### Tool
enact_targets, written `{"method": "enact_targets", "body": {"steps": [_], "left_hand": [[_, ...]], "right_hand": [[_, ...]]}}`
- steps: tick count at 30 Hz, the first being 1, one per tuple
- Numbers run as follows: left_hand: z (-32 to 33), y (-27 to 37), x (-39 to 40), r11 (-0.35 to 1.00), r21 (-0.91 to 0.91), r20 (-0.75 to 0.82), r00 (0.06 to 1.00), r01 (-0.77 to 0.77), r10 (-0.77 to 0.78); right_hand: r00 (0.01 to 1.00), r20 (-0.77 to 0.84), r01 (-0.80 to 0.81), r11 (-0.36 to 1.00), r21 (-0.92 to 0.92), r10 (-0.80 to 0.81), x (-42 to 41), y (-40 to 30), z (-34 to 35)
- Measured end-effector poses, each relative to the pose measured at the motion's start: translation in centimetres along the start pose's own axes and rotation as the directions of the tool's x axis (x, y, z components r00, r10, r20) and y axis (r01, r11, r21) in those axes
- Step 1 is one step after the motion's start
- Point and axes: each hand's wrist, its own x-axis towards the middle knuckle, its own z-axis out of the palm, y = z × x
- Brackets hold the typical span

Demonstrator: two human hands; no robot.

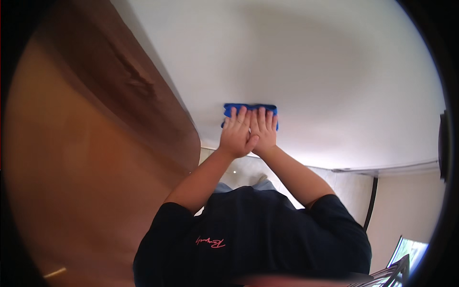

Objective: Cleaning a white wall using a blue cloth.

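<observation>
A folded blue cloth point(251, 106) lies flat against a smooth white wall point(304, 71) in front of me. My left hand point(236, 132) holds down its left part, palm against it and fingers pointing up the wall. Beside it, my right hand point(263, 129) presses on the cloth's right part in the same way. The left thumb overlaps the base of the right hand. Much of the cloth is hidden beneath both palms, with its upper edge and side corners showing.
A brown wooden panel point(100, 150), perhaps a door, stands close on my left and meets the wall. Pale floor tiles point(247, 168) show below my arms. At the lower right are a dark metal rack point(394, 271) and a bright window point(408, 251). A dark object point(443, 147) sits at the right rim.
</observation>
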Motion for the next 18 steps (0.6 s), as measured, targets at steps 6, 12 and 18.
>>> {"method": "enact_targets", "body": {"steps": [6,12,18], "left_hand": [[-4.5,-7.0,1.8,0.992,-0.111,-0.244,0.969,-0.057,0.028],[0.7,-12.7,-2.8,0.996,-0.075,-0.014,0.999,-0.043,0.042],[-1.2,-12.8,-2.0,0.994,-0.097,-0.083,0.995,-0.056,0.048]], "right_hand": [[0.989,-0.149,0.017,1.000,0.006,-0.016,7.0,-6.3,3.0],[0.998,0.066,0.010,0.998,-0.061,-0.006,2.5,-6.2,9.6],[0.998,-0.004,-0.063,0.998,-0.024,0.063,2.9,-7.7,9.6]]}}
